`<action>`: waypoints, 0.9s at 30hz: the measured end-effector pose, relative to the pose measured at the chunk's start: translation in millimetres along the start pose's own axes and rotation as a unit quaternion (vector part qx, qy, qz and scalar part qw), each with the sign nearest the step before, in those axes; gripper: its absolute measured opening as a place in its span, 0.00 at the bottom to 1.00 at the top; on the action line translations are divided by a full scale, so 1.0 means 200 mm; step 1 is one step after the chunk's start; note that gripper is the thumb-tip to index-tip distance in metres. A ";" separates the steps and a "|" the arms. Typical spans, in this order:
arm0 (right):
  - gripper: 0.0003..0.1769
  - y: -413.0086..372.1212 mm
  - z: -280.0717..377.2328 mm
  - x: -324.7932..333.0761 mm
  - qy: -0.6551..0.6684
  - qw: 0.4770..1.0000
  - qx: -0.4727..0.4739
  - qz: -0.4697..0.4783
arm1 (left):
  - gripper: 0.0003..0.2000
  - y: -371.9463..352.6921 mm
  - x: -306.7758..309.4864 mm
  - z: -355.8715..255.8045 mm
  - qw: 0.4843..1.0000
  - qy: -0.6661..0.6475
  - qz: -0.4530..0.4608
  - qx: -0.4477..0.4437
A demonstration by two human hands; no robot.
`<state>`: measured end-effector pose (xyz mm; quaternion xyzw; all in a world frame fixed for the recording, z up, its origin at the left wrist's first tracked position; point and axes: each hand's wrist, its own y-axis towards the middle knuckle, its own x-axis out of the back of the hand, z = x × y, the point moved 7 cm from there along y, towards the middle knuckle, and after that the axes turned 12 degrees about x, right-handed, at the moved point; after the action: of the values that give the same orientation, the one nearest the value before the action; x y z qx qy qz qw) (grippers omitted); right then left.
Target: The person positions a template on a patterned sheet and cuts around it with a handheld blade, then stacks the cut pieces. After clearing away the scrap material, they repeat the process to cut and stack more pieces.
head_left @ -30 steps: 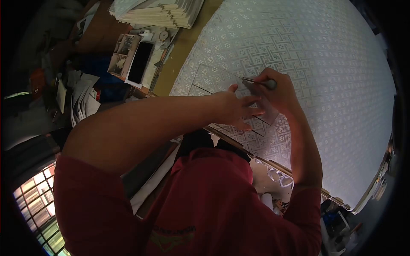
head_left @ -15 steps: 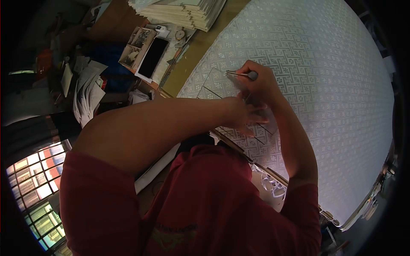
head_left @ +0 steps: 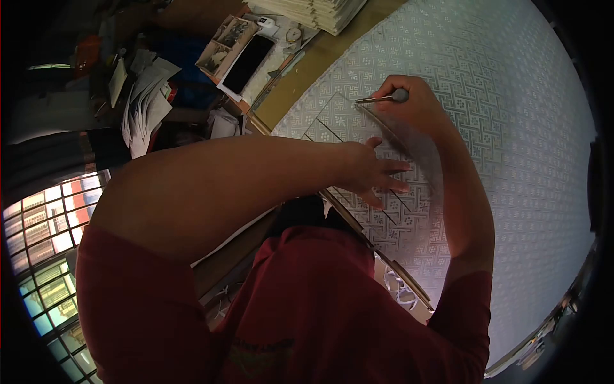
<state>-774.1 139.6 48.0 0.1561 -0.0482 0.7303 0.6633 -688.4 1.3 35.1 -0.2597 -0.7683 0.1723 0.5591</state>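
My right hand (head_left: 412, 105) is closed around a slim metal-shafted tool with a round dark end (head_left: 400, 95); its thin tip points left, close over the patterned sheet (head_left: 476, 83). That pale sheet carries a repeated design of interlocking bars and small flowers. Below and to the left, my left hand (head_left: 374, 169) has its fingers spread and holds nothing. It lies over a clear, thin-edged plate (head_left: 334, 115) marked with dark parallel lines, which the hand and forearm partly cover.
Beyond my left forearm sit a black phone (head_left: 248, 64), a wooden compartment box (head_left: 227, 48) of small parts and a round watch-like object (head_left: 293, 35). A stack of paper (head_left: 313, 11) stands at the top. Loose papers (head_left: 144, 105) hang at the left, above a barred window (head_left: 48, 237).
My left hand has drawn away from the right one, its fingers now spread wider. The right hand keeps its grip on the tool. The whole view has shifted slightly.
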 end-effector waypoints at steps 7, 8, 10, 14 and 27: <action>0.08 0.29 0.00 0.01 -0.001 0.969 0.012 0.245 | 0.36 0.01 -0.06 0.01 0.997 0.061 -0.041 -0.017; 0.08 0.33 0.01 0.01 0.003 0.969 0.014 0.247 | 0.36 0.01 -0.07 0.00 0.995 0.081 -0.061 -0.020; 0.08 0.37 -0.01 -0.02 -0.007 0.953 -0.006 0.303 | 0.35 0.01 -0.04 0.00 0.997 0.076 -0.020 -0.014; 0.09 0.41 -0.06 -0.05 0.010 0.943 -0.027 0.332 | 0.35 0.00 -0.05 0.00 0.997 0.078 0.022 -0.003; 0.10 0.16 0.05 0.02 0.060 0.991 0.024 0.114 | 0.29 -0.03 0.01 -0.04 0.986 0.142 0.073 -0.049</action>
<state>-804.1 136.9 63.7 0.1215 -0.0082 0.8103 0.5732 -681.9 -3.2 42.1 -0.3638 -0.6676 0.1359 0.6352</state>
